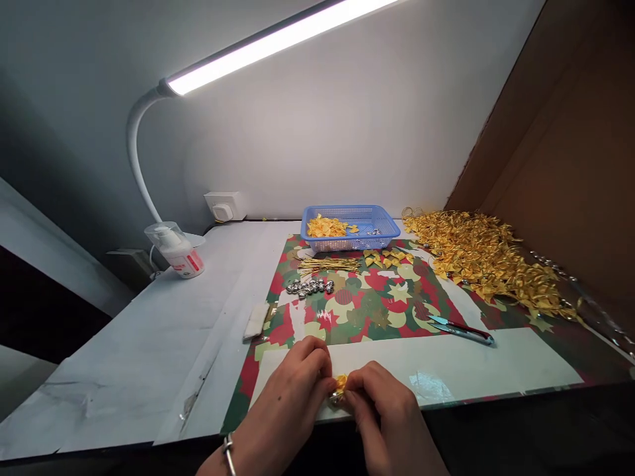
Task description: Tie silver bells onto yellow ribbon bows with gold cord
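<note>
Near the table's front edge, my left hand [292, 390] and my right hand [384, 410] meet with their fingertips pinched around a small yellow ribbon bow [341, 382]. A silver bell [335, 398] shows just below the bow, between the fingers. Part of both is hidden by the fingertips. Beyond my hands, loose silver bells [310, 287] lie in a cluster on the patterned sheet [367, 324]. Behind them is a bundle of thin gold ties [330, 265], with several yellow bows [389, 257] to its right.
A blue basket [350, 248] with yellow bows stands at the back. Finished-looking gold bow pieces form a large pile [476, 254] at right. A pointed cutting tool [461, 330] lies right of centre, a whitish pad [256, 322] at left. A pump bottle [186, 261] stands beneath the lamp [133, 139].
</note>
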`<action>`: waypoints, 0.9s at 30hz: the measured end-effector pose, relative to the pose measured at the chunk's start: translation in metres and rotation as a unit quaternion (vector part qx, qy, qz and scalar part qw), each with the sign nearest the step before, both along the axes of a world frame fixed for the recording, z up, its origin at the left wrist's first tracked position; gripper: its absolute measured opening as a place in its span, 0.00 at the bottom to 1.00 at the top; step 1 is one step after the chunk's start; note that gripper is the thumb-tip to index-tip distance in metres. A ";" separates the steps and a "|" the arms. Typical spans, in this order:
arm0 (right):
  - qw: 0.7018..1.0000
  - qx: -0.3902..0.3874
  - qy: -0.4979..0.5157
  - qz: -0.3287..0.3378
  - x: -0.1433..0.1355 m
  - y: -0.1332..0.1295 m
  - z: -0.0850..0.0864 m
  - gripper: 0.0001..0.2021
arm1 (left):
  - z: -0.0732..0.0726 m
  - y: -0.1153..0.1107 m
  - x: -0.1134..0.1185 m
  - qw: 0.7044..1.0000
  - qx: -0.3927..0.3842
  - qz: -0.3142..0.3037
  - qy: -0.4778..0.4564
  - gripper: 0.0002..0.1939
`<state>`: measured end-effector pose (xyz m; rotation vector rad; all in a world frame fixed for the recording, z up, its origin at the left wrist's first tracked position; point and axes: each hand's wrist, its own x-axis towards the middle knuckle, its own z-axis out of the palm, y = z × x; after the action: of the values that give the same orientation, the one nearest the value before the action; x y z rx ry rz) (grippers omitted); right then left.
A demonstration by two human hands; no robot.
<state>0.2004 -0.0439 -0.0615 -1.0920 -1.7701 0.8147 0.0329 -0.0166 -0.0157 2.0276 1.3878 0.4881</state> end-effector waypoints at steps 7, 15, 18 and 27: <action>0.985 -0.137 0.101 0.018 0.007 -0.002 0.014 0.10 | 0.003 -0.012 -0.002 0.997 -0.008 0.058 -0.046 0.12; 0.995 0.022 0.096 -0.033 0.004 -0.011 0.012 0.09 | 0.022 -0.020 0.000 0.976 -0.065 0.053 -0.199 0.07; 0.993 0.058 0.095 -0.039 0.003 -0.013 0.015 0.09 | 0.030 -0.022 0.001 0.966 -0.093 0.045 -0.238 0.09; 0.991 0.023 0.131 -0.014 0.004 -0.016 0.019 0.08 | 0.028 -0.026 0.007 0.937 -0.115 0.103 -0.314 0.08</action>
<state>0.2042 -0.0598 -0.0422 -0.9316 -1.5431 0.8558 0.0401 -0.0427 0.0119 1.3669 1.1835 0.9237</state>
